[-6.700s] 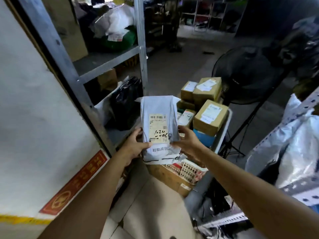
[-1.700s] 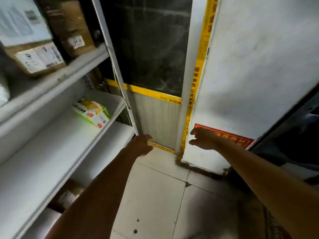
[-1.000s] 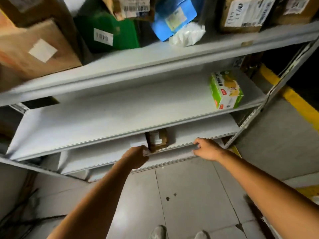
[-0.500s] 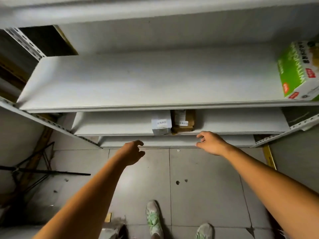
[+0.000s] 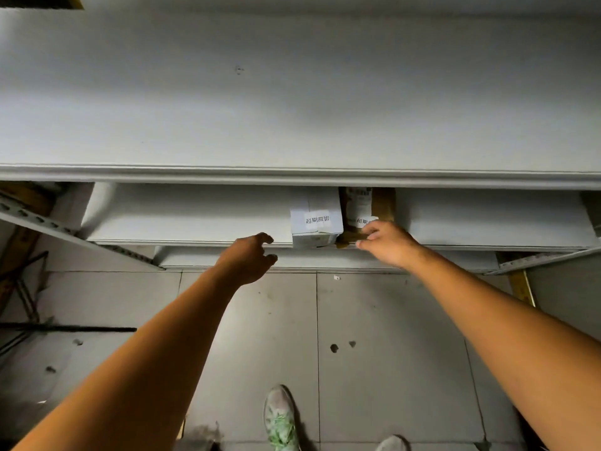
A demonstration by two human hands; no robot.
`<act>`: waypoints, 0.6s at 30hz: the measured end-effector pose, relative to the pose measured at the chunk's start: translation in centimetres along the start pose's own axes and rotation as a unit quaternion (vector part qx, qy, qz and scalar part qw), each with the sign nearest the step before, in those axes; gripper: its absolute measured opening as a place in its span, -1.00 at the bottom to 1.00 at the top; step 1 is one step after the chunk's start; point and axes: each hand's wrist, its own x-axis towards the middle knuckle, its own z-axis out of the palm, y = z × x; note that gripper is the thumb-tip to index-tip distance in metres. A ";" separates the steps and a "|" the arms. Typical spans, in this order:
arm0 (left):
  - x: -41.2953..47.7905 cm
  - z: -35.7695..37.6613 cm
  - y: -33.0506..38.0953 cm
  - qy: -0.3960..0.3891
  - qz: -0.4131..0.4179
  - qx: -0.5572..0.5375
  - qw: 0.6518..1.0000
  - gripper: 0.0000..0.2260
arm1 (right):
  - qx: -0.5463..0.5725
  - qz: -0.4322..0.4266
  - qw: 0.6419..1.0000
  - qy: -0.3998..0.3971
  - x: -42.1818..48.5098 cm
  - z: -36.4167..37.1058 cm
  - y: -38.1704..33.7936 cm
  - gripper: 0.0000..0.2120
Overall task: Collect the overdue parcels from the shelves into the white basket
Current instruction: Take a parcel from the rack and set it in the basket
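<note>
Right hand [image 5: 387,244]: reaches forward to the brown parcel [image 5: 383,203], thumb and curled fingers [image 5: 367,226] closed on its near end at the front edge of the lower shelf [image 5: 195,216]. How far the fingers wrap under the parcel cannot be seen.

Left hand [image 5: 247,258]: held just in front of the same shelf edge, fingers loosely curled with thumb and forefinger slightly parted, holding nothing. It lies just left of the white parcel [image 5: 315,222] and does not touch it.

Parcels: the white parcel and the brown parcel stand side by side, touching or nearly so, at the front edge of the lower shelf, right of its middle. Each carries a white label with printed characters on its top face; the brown one also has a longer shipping label running toward the back. Their rear parts are hidden beneath the upper shelf [image 5: 292,92].

Surroundings: the upper shelf is a broad white board filling the top half of the view. Below the shelving lies a grey tiled floor [image 5: 374,320], with the person's two shoes, the left shoe [image 5: 279,415] marked with green, at the bottom edge.
</note>
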 end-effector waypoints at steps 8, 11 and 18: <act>7.1 1.8 0.6 0.032 -0.006 -0.088 0.996 -0.53 | 0.040 -0.014 0.999 0.022 7.4 2.0 -0.7 -0.52; 9.3 2.5 1.5 0.035 -0.012 -0.158 0.987 -0.46 | 0.053 -0.013 0.998 0.011 9.1 2.8 -0.8 -0.50; 12.2 4.1 1.8 0.012 -0.016 -0.333 0.943 -0.35 | 0.106 -0.036 0.994 0.019 11.3 4.1 0.0 -0.44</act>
